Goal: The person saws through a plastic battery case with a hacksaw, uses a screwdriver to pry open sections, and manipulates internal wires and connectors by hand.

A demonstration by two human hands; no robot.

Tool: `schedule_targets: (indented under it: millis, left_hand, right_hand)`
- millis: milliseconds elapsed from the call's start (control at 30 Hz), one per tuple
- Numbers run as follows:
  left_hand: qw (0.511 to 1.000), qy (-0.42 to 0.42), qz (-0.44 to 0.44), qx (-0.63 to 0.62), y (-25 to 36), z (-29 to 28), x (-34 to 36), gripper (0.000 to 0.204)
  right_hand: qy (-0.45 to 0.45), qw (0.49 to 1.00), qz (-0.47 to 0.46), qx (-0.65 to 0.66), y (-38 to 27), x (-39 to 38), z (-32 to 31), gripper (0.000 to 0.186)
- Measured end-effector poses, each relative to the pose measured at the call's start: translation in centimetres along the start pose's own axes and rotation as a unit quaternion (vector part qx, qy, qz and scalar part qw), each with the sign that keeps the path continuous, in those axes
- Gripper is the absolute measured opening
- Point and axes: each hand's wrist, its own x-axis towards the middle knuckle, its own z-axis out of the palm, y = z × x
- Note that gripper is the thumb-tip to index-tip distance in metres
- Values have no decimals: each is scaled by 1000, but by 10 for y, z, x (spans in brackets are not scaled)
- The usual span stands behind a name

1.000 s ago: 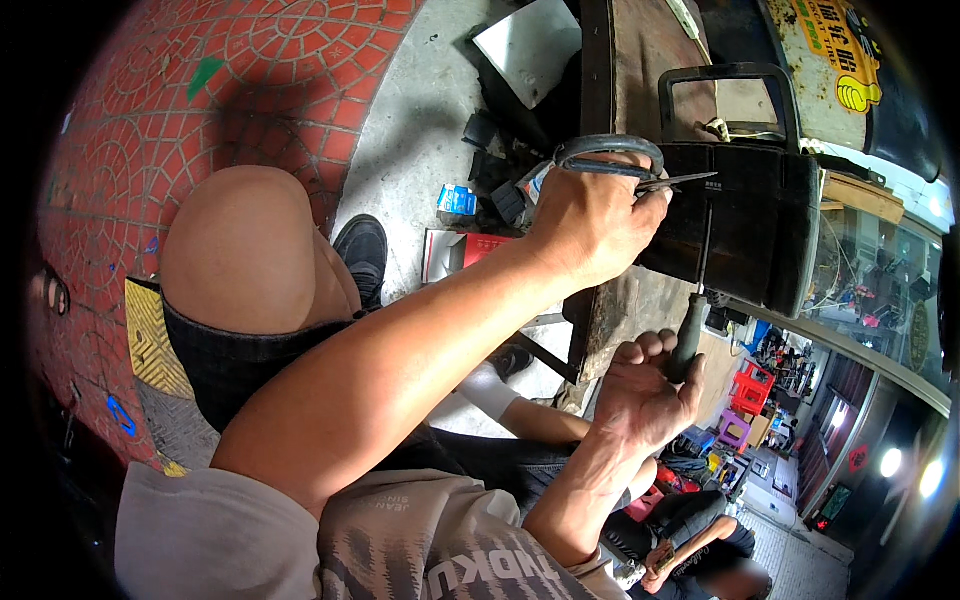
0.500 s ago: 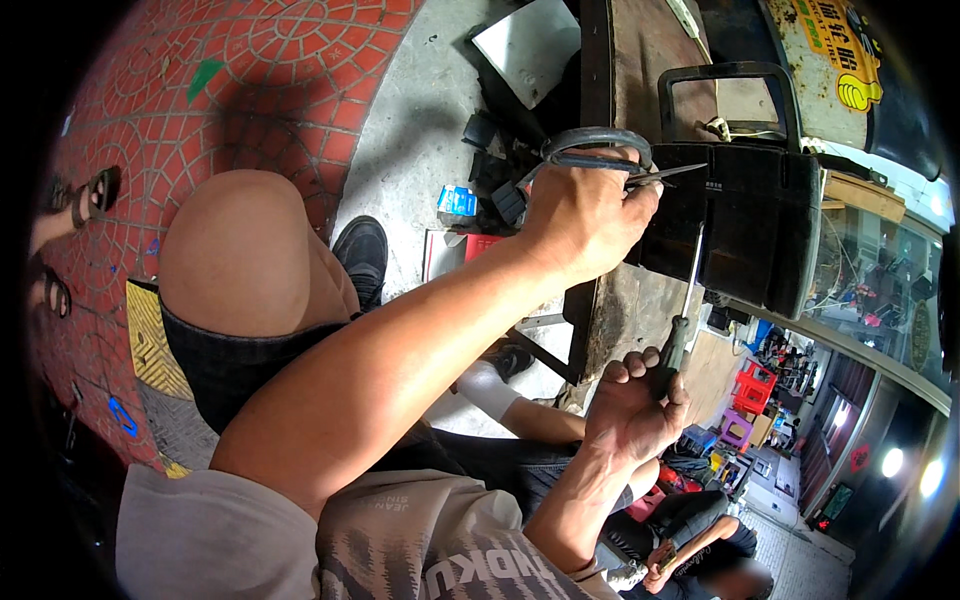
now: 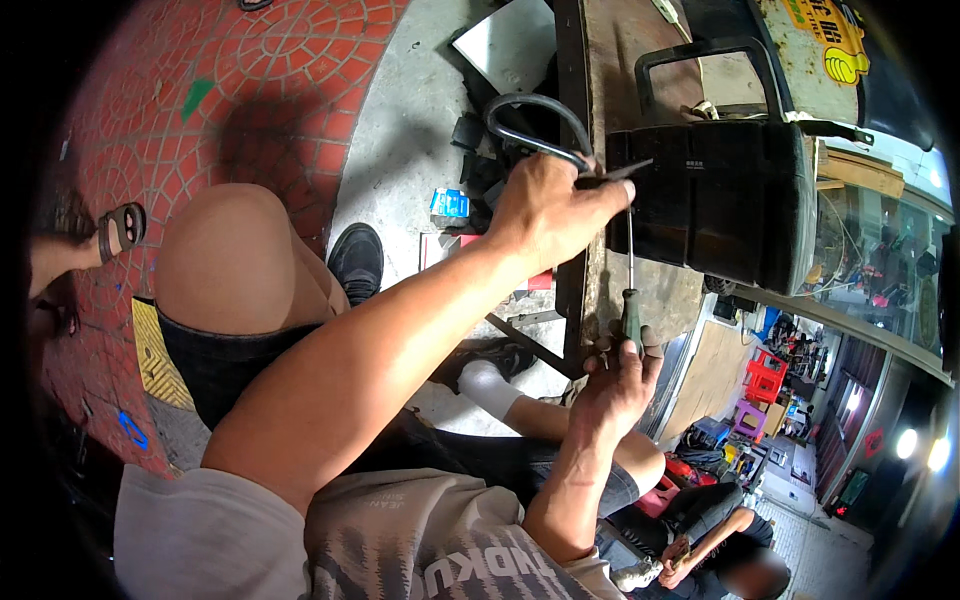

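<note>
My left hand [image 3: 545, 210] is closed on black-handled scissors [image 3: 537, 104], the loop sticking up and a narrow metal blade pointing right over a black plastic case [image 3: 740, 210] with a raised handle. Below it, my right hand [image 3: 615, 385] grips a screwdriver [image 3: 630, 315] by its dark green handle, fingers curled and thumb along it. The thin shaft rises toward my left thumb; whether its tip touches anything I cannot tell. The case lies on a worn wooden bench [image 3: 665, 307].
A seated person [image 3: 690, 540] is at lower right, and another person's sandalled foot [image 3: 120, 234] at left. Dark scraps and a blue packet [image 3: 449, 203] lie beside the bench. Red and purple stools [image 3: 763, 375] stand farther right, near a glass display case [image 3: 870, 270].
Both hands, with scissors and screwdriver, have shifted left relative to the case. The screwdriver now stands more upright. At left, the other person's sandalled feet have moved.
</note>
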Motion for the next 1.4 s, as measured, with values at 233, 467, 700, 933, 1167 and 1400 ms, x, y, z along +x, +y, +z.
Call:
schedule_targets:
  millis: [233, 467, 700, 933, 1167, 1400]
  left_hand:
    - [998, -43, 15, -51, -8, 28, -41, 28]
    - [994, -85, 45, -61, -9, 35, -66, 26]
    - [993, -59, 91, -56, -10, 41, -71, 23]
    - [986, -52, 97, -123, -14, 46, -67, 26]
    - [989, -94, 27, -108, 3, 36, -67, 25]
    - [992, -95, 6, -85, 10, 37, -73, 26]
  right_hand:
    - [-23, 964, -106, -241, 7, 10, 6, 32]
    - [-78, 927, -122, -347, -22, 28, 14, 29]
    - [-133, 895, -129, -406, -33, 46, 8, 27]
    - [-212, 849, -59, -480, -58, 62, 4, 35]
    - [-247, 846, 57, -470, -65, 65, -4, 34]
    - [-221, 897, 68, -376, -57, 58, -3, 26]
